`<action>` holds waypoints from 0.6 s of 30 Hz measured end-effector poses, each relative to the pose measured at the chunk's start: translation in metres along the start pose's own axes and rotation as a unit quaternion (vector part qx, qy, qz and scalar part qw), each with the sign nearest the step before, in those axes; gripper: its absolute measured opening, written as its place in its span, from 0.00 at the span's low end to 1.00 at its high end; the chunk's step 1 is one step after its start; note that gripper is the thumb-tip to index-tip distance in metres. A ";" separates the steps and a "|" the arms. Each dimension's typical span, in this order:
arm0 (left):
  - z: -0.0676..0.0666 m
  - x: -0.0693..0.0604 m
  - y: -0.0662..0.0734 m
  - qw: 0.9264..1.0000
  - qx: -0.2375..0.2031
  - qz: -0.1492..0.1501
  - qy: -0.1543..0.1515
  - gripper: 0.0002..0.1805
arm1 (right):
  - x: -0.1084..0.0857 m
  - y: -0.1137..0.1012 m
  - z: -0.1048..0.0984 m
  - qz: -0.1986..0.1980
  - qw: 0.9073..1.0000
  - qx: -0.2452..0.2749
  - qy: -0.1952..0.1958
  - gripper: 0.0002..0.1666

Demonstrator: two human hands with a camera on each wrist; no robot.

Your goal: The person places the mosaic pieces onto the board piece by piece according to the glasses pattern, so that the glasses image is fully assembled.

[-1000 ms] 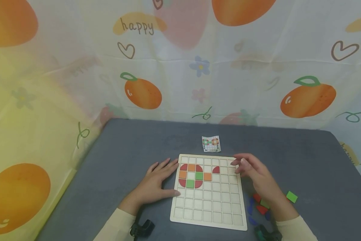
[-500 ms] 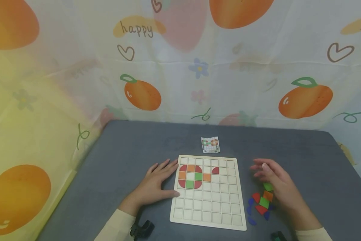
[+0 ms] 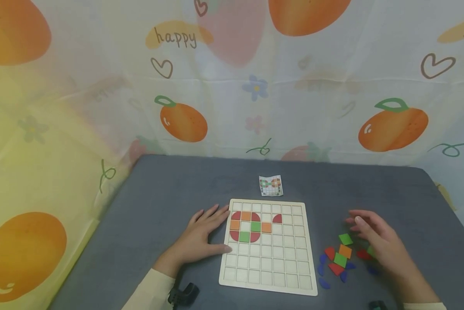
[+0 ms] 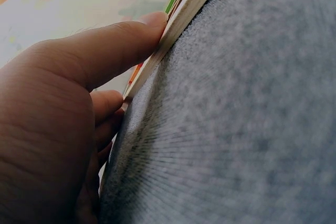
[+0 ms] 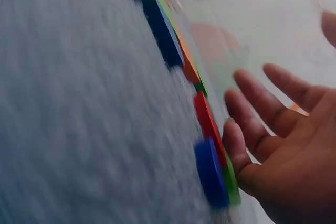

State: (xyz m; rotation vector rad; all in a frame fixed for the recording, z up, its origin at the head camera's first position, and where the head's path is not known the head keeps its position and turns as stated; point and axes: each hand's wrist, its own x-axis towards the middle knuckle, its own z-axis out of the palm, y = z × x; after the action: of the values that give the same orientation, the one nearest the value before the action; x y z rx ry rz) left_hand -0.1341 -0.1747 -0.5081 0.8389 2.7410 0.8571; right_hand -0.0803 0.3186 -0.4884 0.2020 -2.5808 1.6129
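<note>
A wooden grid board [image 3: 268, 271] lies on the grey table, with red, orange and green pieces set in its upper cells. My left hand [image 3: 197, 239] rests at the board's left edge, thumb and fingertips touching it; in the left wrist view the thumb of that hand [image 4: 105, 51] lies against the wooden rim [image 4: 184, 17]. To the right, my right hand [image 3: 383, 241] hovers empty with relaxed fingers, over loose pieces such as a green square [image 3: 340, 260] and an orange square [image 3: 345, 251]. The right wrist view shows the hand [image 5: 289, 140] beside a blue piece [image 5: 211, 174].
A small printed card [image 3: 271, 186] with a coloured pattern lies behind the board. Blue, red and green loose pieces are scattered right of the board. A patterned cloth [image 3: 224, 107] hangs behind the table [image 3: 177, 181].
My right hand has moved from the board's upper right corner out to the right, uncovering more loose pieces. The left hand has stayed at the board's edge.
</note>
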 end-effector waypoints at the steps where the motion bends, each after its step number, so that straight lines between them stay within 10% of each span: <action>1: 0.000 0.000 0.000 1.000 0.000 0.000 0.000 0.57 | 0.000 0.002 -0.003 0.004 1.000 -0.009 -0.004 0.21; 11: 0.002 0.000 -0.001 1.000 0.003 0.005 0.009 0.57 | -0.005 0.013 -0.010 0.080 0.990 -0.062 -0.094 0.28; 18: 0.001 0.000 0.000 1.000 0.003 0.012 0.014 0.56 | -0.004 0.013 -0.008 0.011 0.985 -0.143 -0.100 0.19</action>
State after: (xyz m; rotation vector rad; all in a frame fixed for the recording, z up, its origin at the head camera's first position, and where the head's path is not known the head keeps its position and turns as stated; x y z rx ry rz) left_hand -0.1337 -0.1741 -0.5094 0.8678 2.7642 0.8721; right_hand -0.0786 0.3313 -0.4972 0.3281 -2.9366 1.2646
